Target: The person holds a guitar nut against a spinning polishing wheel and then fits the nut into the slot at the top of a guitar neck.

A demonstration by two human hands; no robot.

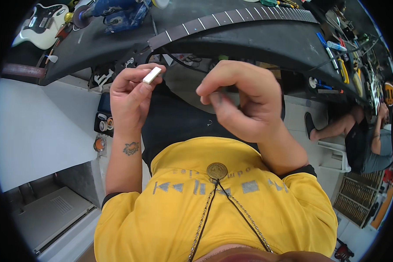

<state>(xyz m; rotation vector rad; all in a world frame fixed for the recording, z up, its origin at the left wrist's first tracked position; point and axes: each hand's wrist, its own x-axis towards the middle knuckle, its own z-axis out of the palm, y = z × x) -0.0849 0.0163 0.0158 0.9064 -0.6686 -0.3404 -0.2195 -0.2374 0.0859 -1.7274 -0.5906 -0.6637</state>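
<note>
My left hand (131,94) pinches a small white rectangular block (152,75), shaped like a guitar nut blank, between thumb and fingers. Level with it, my right hand (251,96) is held apart from the block, fingers curled and thumb close to the fingertips. Whatever lies between those fingertips, if anything, cannot be made out. Both hands are raised in front of the workbench edge. Beyond them a long fretted guitar neck (218,19) lies on the dark bench (266,43), touched by neither hand.
A blue bench grinder (122,15) and a white guitar body (41,26) stand at the far left. Pens (329,52) and yellow-handled pliers (344,71) lie on the right. A co-worker (375,139) sits farther right. A white panel (43,126) is at my left.
</note>
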